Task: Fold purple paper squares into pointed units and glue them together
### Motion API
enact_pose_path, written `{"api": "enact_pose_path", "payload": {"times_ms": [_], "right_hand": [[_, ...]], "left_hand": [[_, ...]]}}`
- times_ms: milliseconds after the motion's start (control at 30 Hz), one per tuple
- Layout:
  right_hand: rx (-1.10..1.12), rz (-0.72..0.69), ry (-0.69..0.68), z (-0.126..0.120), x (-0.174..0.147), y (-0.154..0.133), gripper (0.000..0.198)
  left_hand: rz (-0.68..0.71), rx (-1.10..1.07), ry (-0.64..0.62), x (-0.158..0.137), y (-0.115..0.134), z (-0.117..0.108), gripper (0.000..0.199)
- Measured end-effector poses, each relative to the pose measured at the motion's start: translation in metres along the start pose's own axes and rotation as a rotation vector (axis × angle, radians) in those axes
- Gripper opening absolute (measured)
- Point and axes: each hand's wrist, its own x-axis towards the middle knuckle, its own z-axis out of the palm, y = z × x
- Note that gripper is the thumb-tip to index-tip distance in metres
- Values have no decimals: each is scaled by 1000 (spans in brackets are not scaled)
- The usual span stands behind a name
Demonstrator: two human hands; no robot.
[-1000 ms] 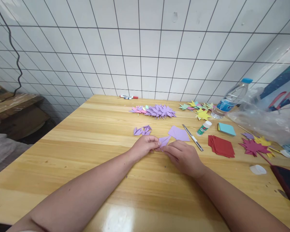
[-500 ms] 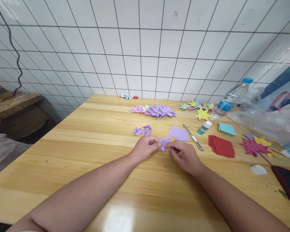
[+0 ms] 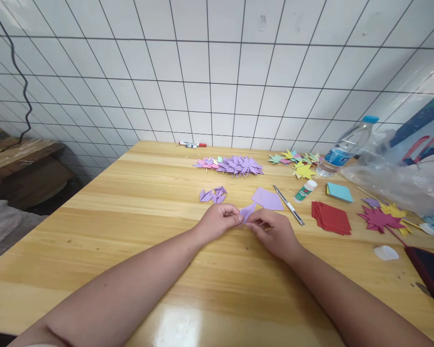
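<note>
A partly folded piece of purple paper (image 3: 247, 211) is between my two hands, just above the wooden table (image 3: 210, 279). My left hand (image 3: 220, 220) pinches its left side between thumb and fingers. My right hand (image 3: 275, 230) is closed on its lower right edge, and the fingers cover part of the folds. Behind my left hand lie a few small folded purple paper pieces (image 3: 213, 194). Flat purple paper sheets (image 3: 269, 198) rest just beyond my right hand, with a utility knife (image 3: 288, 205) alongside them.
Farther back are purple paper leaves (image 3: 241, 165), markers (image 3: 193, 144) and yellow paper leaves (image 3: 304, 169). To the right stand a glue stick (image 3: 305, 191) and a water bottle (image 3: 347, 147), near red paper squares (image 3: 331, 218), blue paper (image 3: 340, 192), a white cap (image 3: 386, 252) and a dark-red leaf (image 3: 379, 219).
The purple paper's lower flap has been folded up and is now mostly hidden by my fingers. My right hand has shifted slightly, its thumb now nearer the paper.
</note>
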Motion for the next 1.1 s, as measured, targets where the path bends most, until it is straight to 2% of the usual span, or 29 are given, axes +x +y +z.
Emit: {"api": "enact_pose_path", "payload": {"times_ms": [167,367,600,900,1000,1033,1100], "right_hand": [[198,225,25,3,3,-1,9],[366,376,4,2,6,-2,16],[379,395,10,2,7,-2,16],[239,444,55,7,6,-3,18],[289,424,77,8,6,-1,16],[335,416,96,8,6,0,19],[437,428,123,8,6,1,38]], "left_hand": [[66,143,55,-1,-3,4,22],[94,141,-18,-2,0,5,20],[30,131,3,0,-2,5,17],[54,194,29,-1,-1,8,17],[32,170,62,0,0,8,16],[22,156,76,0,0,8,16],[17,142,98,0,-1,7,17]]}}
